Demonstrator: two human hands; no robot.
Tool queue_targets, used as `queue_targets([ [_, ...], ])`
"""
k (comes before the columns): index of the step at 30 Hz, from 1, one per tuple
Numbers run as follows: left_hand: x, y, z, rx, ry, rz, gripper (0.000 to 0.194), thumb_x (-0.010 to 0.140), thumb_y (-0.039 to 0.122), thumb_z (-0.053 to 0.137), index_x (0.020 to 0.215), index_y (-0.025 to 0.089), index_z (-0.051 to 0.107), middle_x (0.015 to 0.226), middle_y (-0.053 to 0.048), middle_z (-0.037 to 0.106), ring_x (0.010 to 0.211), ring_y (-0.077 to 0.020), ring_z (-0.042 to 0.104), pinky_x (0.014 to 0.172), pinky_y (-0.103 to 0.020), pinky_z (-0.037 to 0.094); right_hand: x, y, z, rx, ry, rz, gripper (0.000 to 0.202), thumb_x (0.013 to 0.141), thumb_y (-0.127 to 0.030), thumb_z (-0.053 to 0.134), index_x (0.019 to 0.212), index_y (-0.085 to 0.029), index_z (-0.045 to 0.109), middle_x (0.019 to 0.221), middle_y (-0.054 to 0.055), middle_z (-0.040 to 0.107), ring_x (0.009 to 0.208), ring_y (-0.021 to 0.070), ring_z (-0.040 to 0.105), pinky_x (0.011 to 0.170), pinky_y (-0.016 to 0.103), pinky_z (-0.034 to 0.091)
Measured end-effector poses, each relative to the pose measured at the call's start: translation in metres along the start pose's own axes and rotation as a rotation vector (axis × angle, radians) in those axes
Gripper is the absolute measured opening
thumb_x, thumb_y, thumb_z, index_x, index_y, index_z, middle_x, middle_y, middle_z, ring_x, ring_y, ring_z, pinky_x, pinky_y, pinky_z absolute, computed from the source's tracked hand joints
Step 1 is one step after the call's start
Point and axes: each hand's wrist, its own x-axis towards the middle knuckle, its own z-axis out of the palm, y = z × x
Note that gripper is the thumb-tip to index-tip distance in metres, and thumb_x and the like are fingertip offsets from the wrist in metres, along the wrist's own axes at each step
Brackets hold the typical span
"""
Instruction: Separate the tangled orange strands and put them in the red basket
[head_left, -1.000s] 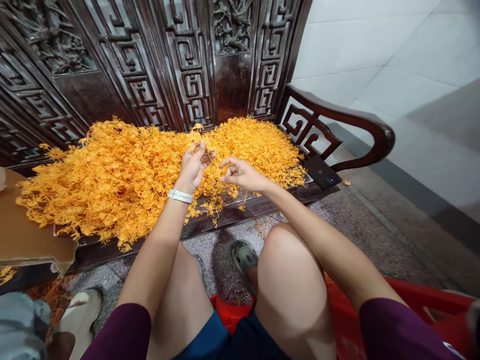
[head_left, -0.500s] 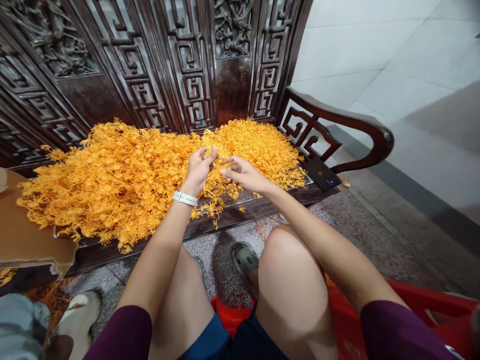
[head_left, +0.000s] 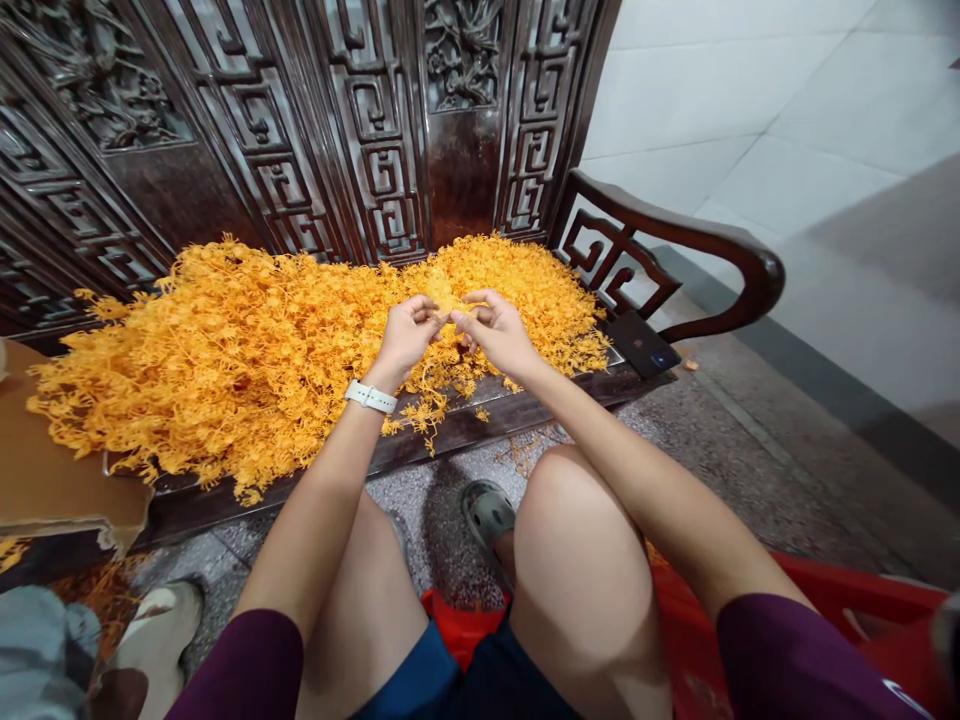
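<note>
The left hand [head_left: 411,332] is curling its fingers nearly closed, and its thumb and fingertips are pinching an orange piece [head_left: 444,292]. This piece is thin and branching, and it is rising just beyond the fingertips. The right hand [head_left: 496,333] is bending its fingers partway in and bringing its thumb tip up close to the left fingertips; its index finger is arching above the thumb. Orange matter of the same colour is lying behind, so one cannot tell whether the right fingers are gripping the piece or only touching it. A pale watch [head_left: 371,397] is circling the left wrist.

Both hands are hovering over the near edge of the orange heap [head_left: 225,370], which is spreading along the dark wooden bench [head_left: 517,402] from the left to the armrest [head_left: 697,235]. The heap is standing taller on the left, and a few loose sprigs [head_left: 429,410] are lying at the near edge, below the hands. A dark phone [head_left: 640,343] is lying on the right end of the seat, beside the armrest. The carved backrest [head_left: 382,130] is rising along the far side.

On the left, a cardboard sheet [head_left: 64,450] is lying next to the heap. At the near left, another person's pale shoe [head_left: 161,630] is resting on the speckled floor [head_left: 442,500], and a green clog [head_left: 489,510] is showing between the wearer's knees.
</note>
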Motion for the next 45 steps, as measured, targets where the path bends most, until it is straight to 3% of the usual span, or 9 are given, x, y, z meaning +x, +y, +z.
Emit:
queue_targets([
  [3, -0.001, 0.000, 0.001, -0.019, -0.002, -0.001, 0.035, 0.074, 0.026, 0.093, 0.078, 0.018, 0.058, 0.071, 0.002, 0.061, 0.058, -0.0072, 0.053, 0.053, -0.020, 0.042, -0.001, -0.002, -0.001, -0.008, -0.008, -0.015, 0.052, 0.087, -0.055, 0.077, 0.121, -0.024, 0.054, 0.078, -0.001, 0.065, 0.059, 0.0120, 0.057, 0.056, 0.030, 0.046],
  [14, 0.005, -0.002, -0.001, -0.247, 0.092, -0.032, 0.029, 0.072, 0.004, 0.076, 0.077, 0.019, 0.052, 0.071, 0.004, 0.061, 0.051, -0.0044, 0.045, 0.049, -0.020, 0.032, 0.001, 0.000, 0.005, 0.032, -0.148, 0.040, 0.040, 0.088, -0.054, 0.078, 0.093, -0.022, 0.053, 0.067, -0.002, 0.061, 0.059, 0.0111, 0.057, 0.060, 0.030, 0.049],
  [20, 0.002, 0.005, -0.007, -0.249, 0.028, -0.068, 0.023, 0.081, 0.009, 0.074, 0.084, 0.020, 0.054, 0.076, 0.002, 0.063, 0.051, -0.0047, 0.045, 0.050, -0.023, 0.032, 0.002, 0.000, 0.008, 0.006, -0.149, 0.059, 0.040, 0.090, -0.050, 0.077, 0.111, -0.024, 0.054, 0.073, -0.001, 0.068, 0.056, 0.0121, 0.057, 0.056, 0.030, 0.042],
  [26, 0.004, 0.004, -0.006, -0.186, 0.058, -0.038, 0.025, 0.074, 0.004, 0.072, 0.082, 0.020, 0.055, 0.074, 0.001, 0.062, 0.052, -0.0059, 0.044, 0.050, -0.023, 0.031, 0.003, 0.001, 0.006, -0.031, -0.207, 0.024, 0.043, 0.089, -0.060, 0.076, 0.086, -0.021, 0.057, 0.066, -0.001, 0.062, 0.056, 0.0112, 0.054, 0.059, 0.032, 0.044],
  [30, 0.010, -0.003, -0.005, -0.163, 0.132, -0.066, 0.027, 0.066, -0.002, 0.061, 0.076, 0.020, 0.049, 0.077, -0.001, 0.063, 0.054, -0.0079, 0.046, 0.052, -0.025, 0.033, 0.000, -0.001, 0.012, -0.048, -0.250, 0.057, 0.038, 0.094, -0.053, 0.073, 0.082, -0.021, 0.058, 0.064, 0.000, 0.059, 0.056, 0.0114, 0.050, 0.058, 0.031, 0.039],
  [38, 0.006, -0.002, 0.002, -0.334, 0.216, -0.068, 0.035, 0.060, -0.007, 0.050, 0.080, 0.021, 0.047, 0.066, 0.004, 0.055, 0.052, -0.0077, 0.048, 0.051, -0.021, 0.033, 0.001, -0.002, 0.015, 0.287, -0.377, 0.112, 0.034, 0.091, -0.047, 0.078, 0.086, -0.019, 0.058, 0.058, -0.005, 0.052, 0.050, 0.0073, 0.040, 0.053, 0.026, 0.029],
  [40, 0.011, -0.001, -0.004, -0.417, 0.236, -0.065, 0.036, 0.061, -0.009, 0.049, 0.082, 0.020, 0.049, 0.067, 0.004, 0.058, 0.051, -0.0069, 0.050, 0.049, -0.020, 0.032, -0.006, -0.004, 0.020, 0.347, -0.536, 0.095, 0.035, 0.089, -0.045, 0.081, 0.086, -0.019, 0.059, 0.058, -0.006, 0.053, 0.050, 0.0065, 0.042, 0.052, 0.024, 0.033],
  [43, 0.028, 0.001, -0.034, -0.555, 0.373, -0.122, 0.033, 0.068, -0.010, 0.049, 0.081, 0.020, 0.049, 0.067, 0.004, 0.059, 0.044, -0.0039, 0.041, 0.046, -0.019, 0.032, -0.032, -0.015, 0.036, 0.183, -1.088, 0.100, 0.028, 0.092, -0.039, 0.079, 0.087, -0.015, 0.067, 0.069, 0.000, 0.065, 0.057, 0.0079, 0.056, 0.055, 0.022, 0.043],
  [45, 0.039, 0.005, -0.060, -0.602, 0.468, -0.145, 0.029, 0.078, -0.007, 0.053, 0.080, 0.021, 0.047, 0.064, 0.006, 0.057, 0.040, -0.0032, 0.035, 0.043, -0.018, 0.031, -0.049, -0.026, 0.047, 0.106, -1.288, 0.110, 0.024, 0.099, -0.036, 0.069, 0.092, -0.013, 0.071, 0.076, 0.002, 0.068, 0.064, 0.0087, 0.061, 0.060, 0.022, 0.047],
])
